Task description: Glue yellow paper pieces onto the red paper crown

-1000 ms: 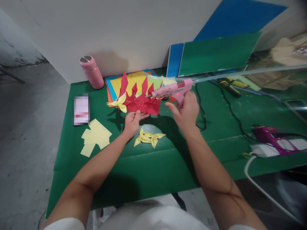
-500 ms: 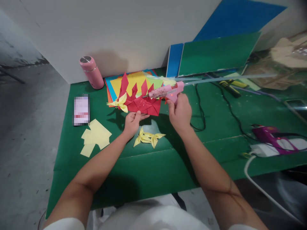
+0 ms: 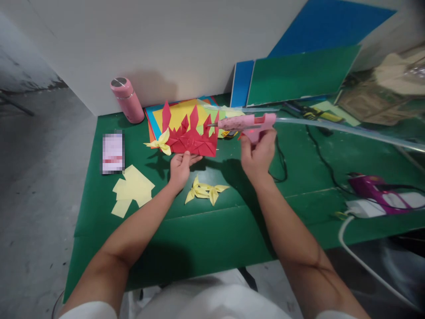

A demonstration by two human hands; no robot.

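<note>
I had the left hand (image 3: 180, 169) pinching the red spiked origami piece (image 3: 201, 147) at its fingertips, the right hand (image 3: 260, 153) gripping the pink glue gun (image 3: 234, 122). One yellow origami flower (image 3: 161, 143) looked attached; the loose yellow origami flowers (image 3: 214, 192), right of the left hand, seemed left to add.

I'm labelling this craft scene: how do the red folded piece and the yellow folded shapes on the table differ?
The red folded piece is held in the left hand, while the yellow folded shapes lie on the green table. The red folded piece has a row of tall points along its far edge; the yellow folded shapes spread like petals. Both look like folded paper.
</note>
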